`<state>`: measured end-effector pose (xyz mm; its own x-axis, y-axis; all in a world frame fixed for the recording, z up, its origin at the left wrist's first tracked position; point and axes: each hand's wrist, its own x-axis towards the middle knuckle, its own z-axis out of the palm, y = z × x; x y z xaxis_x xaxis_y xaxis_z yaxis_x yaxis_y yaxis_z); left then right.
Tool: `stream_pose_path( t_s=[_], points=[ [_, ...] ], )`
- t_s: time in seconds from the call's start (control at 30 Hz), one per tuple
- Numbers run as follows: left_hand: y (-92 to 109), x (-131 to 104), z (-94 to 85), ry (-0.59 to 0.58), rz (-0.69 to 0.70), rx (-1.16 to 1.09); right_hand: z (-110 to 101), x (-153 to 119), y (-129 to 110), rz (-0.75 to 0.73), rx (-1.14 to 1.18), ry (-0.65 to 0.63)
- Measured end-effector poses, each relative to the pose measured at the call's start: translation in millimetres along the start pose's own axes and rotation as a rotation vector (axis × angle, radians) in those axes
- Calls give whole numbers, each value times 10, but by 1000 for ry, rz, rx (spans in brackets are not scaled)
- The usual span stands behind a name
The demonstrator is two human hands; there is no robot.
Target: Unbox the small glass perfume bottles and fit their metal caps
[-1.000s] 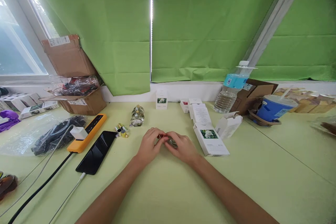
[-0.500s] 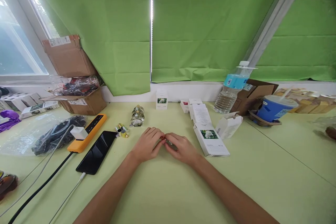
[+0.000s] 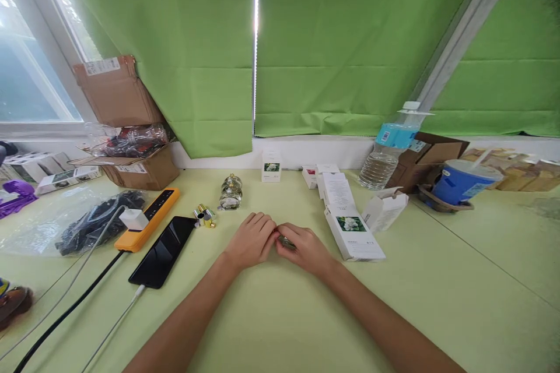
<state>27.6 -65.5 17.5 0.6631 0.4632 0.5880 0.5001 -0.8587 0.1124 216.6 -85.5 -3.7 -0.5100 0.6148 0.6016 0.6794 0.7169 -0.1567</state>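
My right hand (image 3: 304,247) is closed around a small glass bottle (image 3: 286,242), mostly covered by the fingers. The fingers of my left hand (image 3: 254,240) are pinched at the bottle's left end, where a bit of dark red shows; what exactly they grip is hidden. Both hands meet just above the middle of the table. Behind my left hand stand ornate glass bottles (image 3: 231,192), and several gold and silver caps (image 3: 205,215) lie beside them. A white box with a flower picture (image 3: 354,236) lies to the right of my right hand.
At left are a black phone (image 3: 163,252) on a cable, an orange power strip (image 3: 146,221) and a cardboard box (image 3: 144,170). An open white carton (image 3: 385,210), a water bottle (image 3: 385,154) and a blue cup (image 3: 464,180) stand at right. A small white box (image 3: 271,168) is near the wall.
The view has shifted slightly, so things appear a little further right. My hands stay together on the bottle, and less of the red part shows between the fingers.
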Motion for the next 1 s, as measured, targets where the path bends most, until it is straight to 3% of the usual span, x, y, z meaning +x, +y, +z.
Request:
stream_pose_path(
  t_s=[0.37, 1.0],
  points=[
    [-3, 7, 16, -29, 3, 101, 8, -8, -4, -10, -17, -10],
    [-30, -30, 145, 128, -48, 79, 53, -21, 20, -114, -52, 49]
  ],
)
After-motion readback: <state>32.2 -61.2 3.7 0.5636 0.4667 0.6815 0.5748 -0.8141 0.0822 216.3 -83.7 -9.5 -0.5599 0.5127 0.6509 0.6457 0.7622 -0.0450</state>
